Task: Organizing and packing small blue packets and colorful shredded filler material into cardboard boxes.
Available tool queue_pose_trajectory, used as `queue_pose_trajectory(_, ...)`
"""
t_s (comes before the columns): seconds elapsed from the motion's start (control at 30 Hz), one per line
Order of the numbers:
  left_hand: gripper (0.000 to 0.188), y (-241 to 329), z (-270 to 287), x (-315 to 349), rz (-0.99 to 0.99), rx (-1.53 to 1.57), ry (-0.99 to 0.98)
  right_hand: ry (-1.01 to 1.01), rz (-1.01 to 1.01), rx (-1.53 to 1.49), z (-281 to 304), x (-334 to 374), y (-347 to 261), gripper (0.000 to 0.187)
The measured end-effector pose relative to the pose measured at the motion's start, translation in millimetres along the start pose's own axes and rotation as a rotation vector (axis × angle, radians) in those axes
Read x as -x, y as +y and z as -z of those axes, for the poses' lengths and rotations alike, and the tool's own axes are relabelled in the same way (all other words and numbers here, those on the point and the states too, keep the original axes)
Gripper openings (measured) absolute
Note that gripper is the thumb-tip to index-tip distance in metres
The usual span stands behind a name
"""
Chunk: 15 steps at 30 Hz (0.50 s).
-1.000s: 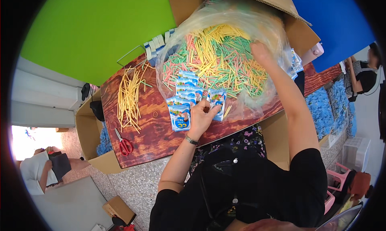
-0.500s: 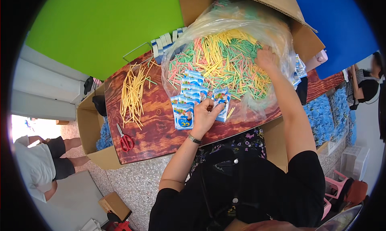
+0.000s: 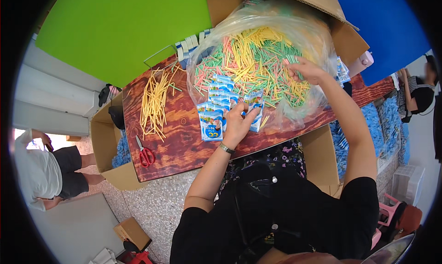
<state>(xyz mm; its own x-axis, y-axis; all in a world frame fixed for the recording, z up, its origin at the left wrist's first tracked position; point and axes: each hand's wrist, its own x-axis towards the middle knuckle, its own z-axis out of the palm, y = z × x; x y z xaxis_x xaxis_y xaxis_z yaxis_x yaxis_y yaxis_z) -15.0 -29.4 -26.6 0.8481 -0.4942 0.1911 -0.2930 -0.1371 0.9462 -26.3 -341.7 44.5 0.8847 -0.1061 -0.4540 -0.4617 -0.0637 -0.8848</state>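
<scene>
A bright green panel (image 3: 124, 29) and a blue panel (image 3: 391, 34) are behind a shiny red-brown table (image 3: 177, 112). In the right hand (image 3: 306, 71), thumb and fingertips pinch a few green and pink sticks (image 3: 290, 60) over a big heap of pink, yellow and green sticks (image 3: 255, 57). The heap sits in a wide-open clear plastic bag (image 3: 294, 118) that comes out of a cardboard box (image 3: 348, 39). The left hand (image 3: 239, 126) is in front of the heap, with its thumb on a small blue and white packet (image 3: 256, 100); its other fingers are bent, and I can't tell if they grip it. More packets like it (image 3: 212, 128) lie overlapping just left of that hand. Farther left, long yellow sticks (image 3: 155, 103) lie in a loose pile, and scissors with red handles (image 3: 147, 159) lie near the table's edge. A person in a white shirt (image 3: 39, 169) is off to the left, and another person (image 3: 418, 99) is at the far right.
</scene>
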Motion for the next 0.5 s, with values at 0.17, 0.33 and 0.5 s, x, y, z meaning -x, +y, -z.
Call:
queue_pose_trajectory(0.17,0.033,10,-4,1,-0.044,0.040,-0.014,-0.003,-0.274,-0.350,-2,-7,48,0.014)
queue_pose_trajectory(0.33,0.034,-2,-2,8,-0.014,0.044,-0.010,-0.003,-0.274,-0.534,-35,-2,65,0.018)
queue_pose_trajectory(0.5,0.035,0,-5,6,0.005,0.098,-0.029,0.087,-0.246,-0.587,-37,5,80,0.020)
